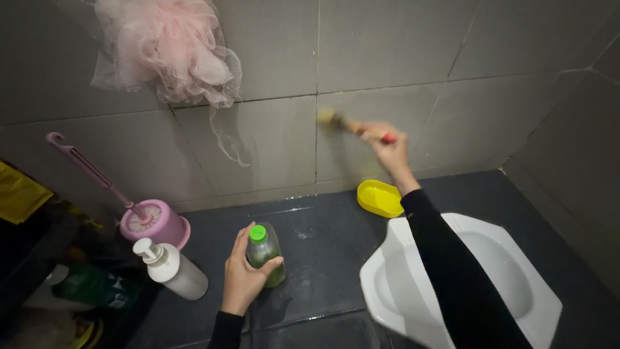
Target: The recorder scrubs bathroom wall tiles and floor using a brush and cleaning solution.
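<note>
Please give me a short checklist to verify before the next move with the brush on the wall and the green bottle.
1. Right hand grips the brush: ok.
2. Brush bristles touch the wall tile: cannot tell, motion blur.
3. Left hand holds the green bottle upright: ok.
4. Green cap is on the bottle: ok; whether tight, cannot tell.
5. Yellow dish lies apart from the right sleeve: not ok, it is right beside it.
6. Squat toilet pan is free of objects: ok.
</note>
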